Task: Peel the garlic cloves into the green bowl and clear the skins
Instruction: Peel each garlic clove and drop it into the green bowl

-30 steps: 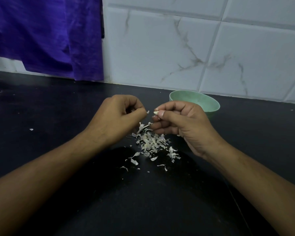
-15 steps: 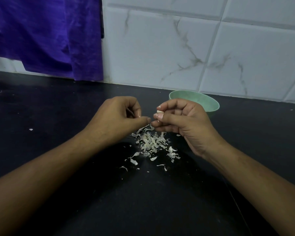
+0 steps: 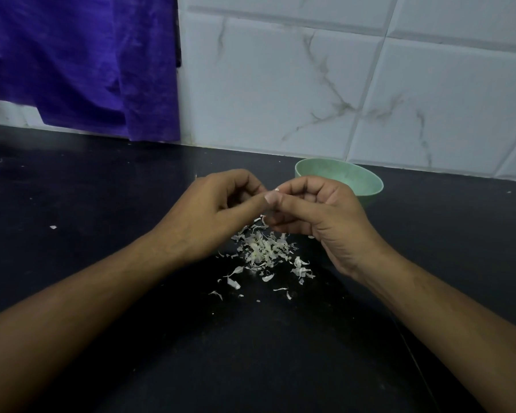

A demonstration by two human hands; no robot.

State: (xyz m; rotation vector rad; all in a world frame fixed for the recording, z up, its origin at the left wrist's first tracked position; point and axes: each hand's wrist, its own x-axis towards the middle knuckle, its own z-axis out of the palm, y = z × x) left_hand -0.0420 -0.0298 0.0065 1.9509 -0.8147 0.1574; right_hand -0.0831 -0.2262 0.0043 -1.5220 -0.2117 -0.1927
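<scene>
Above the black counter my left hand (image 3: pixel 212 213) and my right hand (image 3: pixel 316 216) meet fingertip to fingertip. Between them they pinch a small garlic clove (image 3: pixel 276 189), of which only a pale tip shows; my thumbs cover the rest. Directly below the hands lies a heap of white garlic skins (image 3: pixel 265 250), with loose flakes scattered toward me. The green bowl (image 3: pixel 358 180) stands just behind my right hand, which hides part of its rim. I cannot see what is inside the bowl.
A purple cloth (image 3: pixel 81 64) hangs over the tiled wall (image 3: pixel 310 84) at the back left. The black counter (image 3: pixel 102 189) carries a stray skin flake (image 3: pixel 53 227) at the left.
My hands have closed together: the left thumb has moved right onto the clove held in my right fingers. Both hands sit slightly higher than before.
</scene>
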